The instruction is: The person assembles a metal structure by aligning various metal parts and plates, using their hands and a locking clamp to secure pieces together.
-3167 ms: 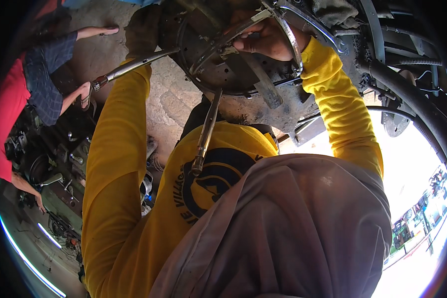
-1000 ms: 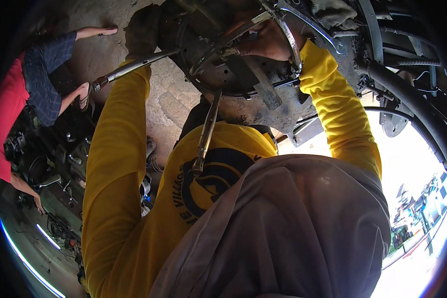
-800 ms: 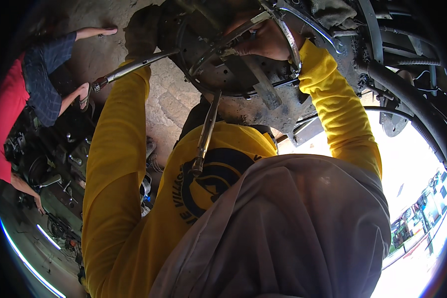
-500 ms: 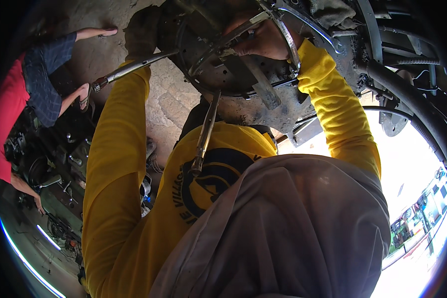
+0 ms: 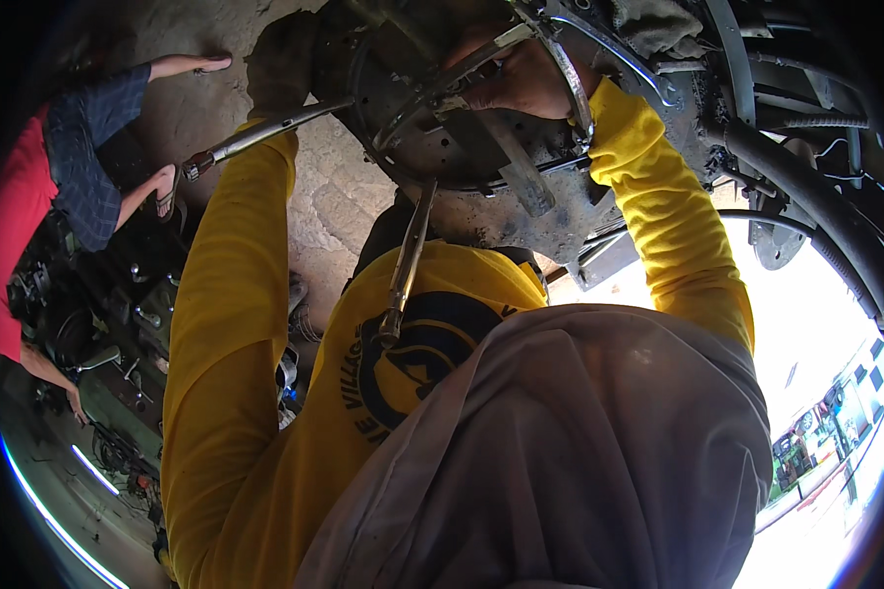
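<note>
A second person (image 5: pixel 39 187) in a red top and dark checked shorts crouches at the far left, one sandalled foot (image 5: pixel 167 188) planted on the rough concrete floor (image 5: pixel 339 201). Below that person lies a clutter of dark, greasy engine parts (image 5: pixel 118 324). Well to the right of that person, a thick black hose (image 5: pixel 815 201) curves along the grimy vehicle underside (image 5: pixel 756 59), with a grey rag (image 5: pixel 658 22) tucked above it. Beyond the hose, at lower right, a bright sunlit street (image 5: pixel 825 442) shows.
</note>
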Available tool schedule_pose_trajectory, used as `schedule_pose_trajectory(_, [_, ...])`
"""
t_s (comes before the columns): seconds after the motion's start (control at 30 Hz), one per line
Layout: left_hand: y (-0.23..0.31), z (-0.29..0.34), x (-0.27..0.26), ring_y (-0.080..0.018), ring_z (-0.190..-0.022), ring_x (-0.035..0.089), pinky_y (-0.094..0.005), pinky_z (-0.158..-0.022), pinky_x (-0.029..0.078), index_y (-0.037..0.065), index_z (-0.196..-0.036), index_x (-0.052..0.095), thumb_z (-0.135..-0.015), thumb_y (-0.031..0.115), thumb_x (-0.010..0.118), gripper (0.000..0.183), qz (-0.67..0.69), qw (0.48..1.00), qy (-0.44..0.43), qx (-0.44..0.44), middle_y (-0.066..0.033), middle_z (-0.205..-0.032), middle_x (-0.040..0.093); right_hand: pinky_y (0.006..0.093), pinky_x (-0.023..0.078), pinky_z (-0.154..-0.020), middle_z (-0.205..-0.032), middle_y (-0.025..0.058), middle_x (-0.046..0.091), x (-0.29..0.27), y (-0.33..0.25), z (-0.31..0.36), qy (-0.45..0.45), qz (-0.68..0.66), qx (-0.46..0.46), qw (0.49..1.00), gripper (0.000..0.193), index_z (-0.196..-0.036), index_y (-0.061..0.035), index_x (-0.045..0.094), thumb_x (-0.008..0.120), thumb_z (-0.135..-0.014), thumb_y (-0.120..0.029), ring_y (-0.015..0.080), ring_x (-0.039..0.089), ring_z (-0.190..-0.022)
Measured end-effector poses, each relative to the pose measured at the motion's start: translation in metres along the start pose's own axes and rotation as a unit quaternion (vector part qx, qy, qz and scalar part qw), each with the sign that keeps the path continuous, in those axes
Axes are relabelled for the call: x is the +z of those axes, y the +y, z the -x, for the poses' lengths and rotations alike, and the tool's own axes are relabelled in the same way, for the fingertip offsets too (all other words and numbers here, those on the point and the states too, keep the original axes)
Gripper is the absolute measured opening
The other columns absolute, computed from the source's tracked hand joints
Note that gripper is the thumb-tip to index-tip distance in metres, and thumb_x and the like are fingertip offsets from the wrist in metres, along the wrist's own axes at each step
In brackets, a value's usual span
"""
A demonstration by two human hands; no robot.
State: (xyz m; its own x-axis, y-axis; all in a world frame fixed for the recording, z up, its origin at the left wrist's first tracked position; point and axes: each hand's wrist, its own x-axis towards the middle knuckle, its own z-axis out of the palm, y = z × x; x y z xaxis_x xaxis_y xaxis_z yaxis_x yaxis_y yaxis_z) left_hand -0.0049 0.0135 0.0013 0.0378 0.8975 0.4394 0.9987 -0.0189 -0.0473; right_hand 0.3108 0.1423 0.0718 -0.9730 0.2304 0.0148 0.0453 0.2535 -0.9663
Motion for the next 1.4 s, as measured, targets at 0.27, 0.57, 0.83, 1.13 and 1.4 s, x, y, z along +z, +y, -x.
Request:
schedule_pose_trajectory(0.27, [-0.0003,0.0013,0.001,-0.0284,-0.102,0.06,-0.0359,-0.086,0.051,0.02,-0.115,0.062,-0.086,0.014,0.054,0.031,0.017,1.0,-0.008,-0.024,-0.0098,-0.114,0.061,0.0303,0.05,-0.08,-0.096,0.0068,0.066,-0.0023,0.0,0.0026,0.007,0.058,-0.019,0.998,0.031,-0.108,-0.0061,0.064,0.073,-0.079,-0.014,0.0183,0.062,-0.091])
schedule_pose_trajectory(0.57, [-0.0017,0.0018,0.0025,-0.0282,-0.102,0.061,-0.036,-0.086,0.051,0.02,-0.116,0.062,-0.088,0.016,0.054,0.029,0.021,1.0,-0.003,-0.019,-0.0093,-0.115,0.061,0.0327,0.048,-0.078,-0.097,0.0074,0.064,-0.0026,-0.004,0.0057,-0.01,0.043,-0.038,0.998,0.029,-0.112,-0.0092,0.065,0.066,-0.087,-0.024,0.0219,0.061,-0.088])
schedule_pose_trajectory(0.83, [-0.0042,0.0049,0.0066,-0.0277,-0.104,0.06,-0.0362,-0.088,0.051,0.023,-0.118,0.061,-0.09,0.019,0.052,0.029,0.067,0.994,-0.035,-0.083,-0.0079,-0.117,0.06,0.0322,0.047,-0.082,-0.1,0.0078,0.062,0.0004,0.0005,0.0049,-0.005,0.06,-0.032,0.998,0.03,-0.113,-0.0094,0.065,0.067,-0.086,-0.022,0.0229,0.06,-0.092])
schedule_pose_trajectory(1.13, [-0.0043,0.0039,0.0043,-0.0283,-0.104,0.06,-0.0365,-0.086,0.051,0.022,-0.118,0.06,-0.089,0.018,0.053,0.03,0.041,0.999,-0.011,-0.034,-0.0088,-0.117,0.059,0.0296,0.048,-0.086,-0.1,0.006,0.069,-0.0019,0.0031,0.0005,-0.015,0.043,0.012,0.999,0.036,-0.114,-0.0111,0.065,0.073,-0.081,-0.022,0.0171,0.063,-0.092])
schedule_pose_trajectory(1.4, [-0.001,0.0032,0.001,-0.0282,-0.102,0.06,-0.0364,-0.085,0.052,0.022,-0.117,0.061,-0.086,0.014,0.054,0.032,0.025,0.999,-0.008,-0.037,-0.0087,-0.117,0.059,0.0302,0.047,-0.086,-0.098,0.0046,0.069,-0.0024,-0.0051,0.0031,-0.006,0.014,0.003,1.0,0.037,-0.112,-0.0107,0.065,0.075,-0.079,-0.022,0.0162,0.062,-0.091])
